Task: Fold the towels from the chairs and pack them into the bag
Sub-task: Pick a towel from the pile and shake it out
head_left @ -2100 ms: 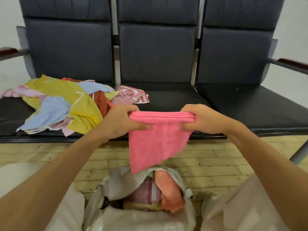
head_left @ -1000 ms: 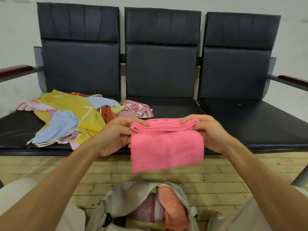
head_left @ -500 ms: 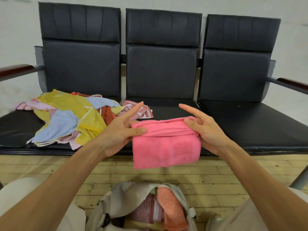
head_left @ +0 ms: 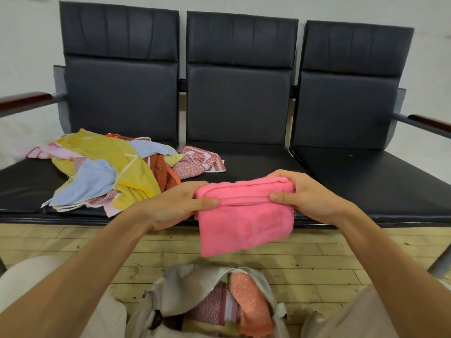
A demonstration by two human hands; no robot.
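Pinching pink towel [head_left: 246, 220], left hand [head_left: 175, 206] and right hand [head_left: 310, 195] fingers [head_left: 279, 197]; towel pile [head_left: 107, 167] on chair [head_left: 22, 184] (bag [head_left: 185, 281] below).

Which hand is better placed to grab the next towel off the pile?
Left, probably. The left hand pinches the pink towel right beside the pile on the left seat; the right hand grips the towel's other end, farther from it.
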